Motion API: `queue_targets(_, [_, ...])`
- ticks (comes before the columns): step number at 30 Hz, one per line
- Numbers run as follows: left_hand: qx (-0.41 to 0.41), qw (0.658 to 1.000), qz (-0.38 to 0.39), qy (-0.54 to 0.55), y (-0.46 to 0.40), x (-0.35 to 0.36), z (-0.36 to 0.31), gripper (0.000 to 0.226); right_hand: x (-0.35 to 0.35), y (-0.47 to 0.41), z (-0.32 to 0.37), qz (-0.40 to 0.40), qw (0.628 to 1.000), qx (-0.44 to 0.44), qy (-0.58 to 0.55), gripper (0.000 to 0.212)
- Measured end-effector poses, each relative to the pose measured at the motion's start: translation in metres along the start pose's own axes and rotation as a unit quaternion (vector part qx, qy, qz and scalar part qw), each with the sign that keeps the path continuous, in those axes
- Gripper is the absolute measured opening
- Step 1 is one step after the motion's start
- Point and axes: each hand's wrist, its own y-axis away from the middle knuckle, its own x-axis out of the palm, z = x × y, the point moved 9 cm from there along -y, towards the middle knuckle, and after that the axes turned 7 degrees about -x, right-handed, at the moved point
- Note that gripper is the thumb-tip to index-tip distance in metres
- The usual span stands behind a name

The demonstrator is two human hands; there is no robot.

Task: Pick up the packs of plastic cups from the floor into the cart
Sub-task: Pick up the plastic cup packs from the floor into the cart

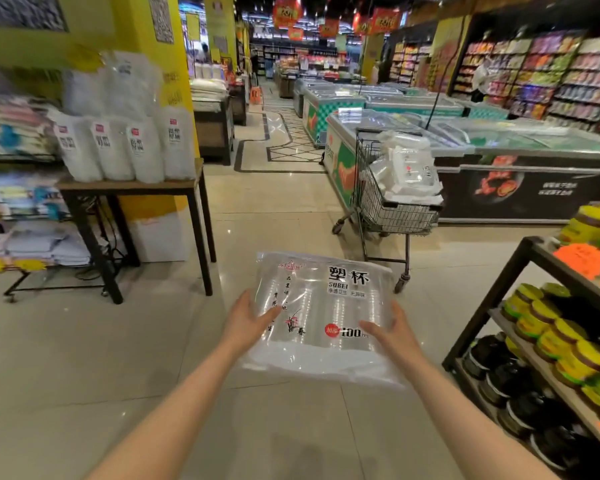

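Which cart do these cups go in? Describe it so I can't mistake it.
Look along the row of chest freezers on the right of the aisle. Parked against the nearest one, ahead and right of the pack of plastic cups held between both hands, stands a wire shopping cart on castors. It is the only cart in sight and is already piled with clear cup packs.

Open floor (284, 209) lies between the hands and the cart (395, 202). Table (132, 188) stands left, shelf rack (548, 327) right, freezer (520, 174) just behind the cart.
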Motion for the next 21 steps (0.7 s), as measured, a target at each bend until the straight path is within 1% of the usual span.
queue_targets(3, [0.014,1.0,-0.009,-0.016,-0.062,-0.016,-0.011,0.082,0.031,-0.058,0.009,0.003,1.0,-0.02,-0.02,0.095])
queue_targets(6, [0.013,1.0,0.0,-0.004,-0.126,-0.033,-0.023,0.086,0.055,-0.115,0.025,-0.005,1.0,-0.021,-0.007,0.091])
queue_targets(11, [0.013,0.999,0.003,-0.037,-0.224,-0.05,-0.034,0.089,0.087,-0.199,0.04,-0.016,1.0,-0.005,-0.003,0.095])
queue_targets(14, [0.007,0.999,0.004,-0.049,-0.278,-0.044,-0.037,0.09,0.096,-0.245,0.038,-0.014,1.0,0.004,0.008,0.113])
queue_targets(15, [0.005,0.999,0.007,-0.051,-0.295,-0.04,-0.039,0.091,0.097,-0.261,0.039,-0.013,1.0,0.008,0.012,0.116])
queue_targets(19, [0.008,0.999,0.01,-0.053,-0.373,-0.018,-0.054,0.094,0.097,-0.337,0.029,-0.016,1.0,0.011,0.018,0.109])
queue_targets(21, [0.01,0.998,0.014,-0.061,-0.412,-0.002,-0.068,0.095,0.09,-0.379,0.025,-0.021,0.999,0.005,0.024,0.112])
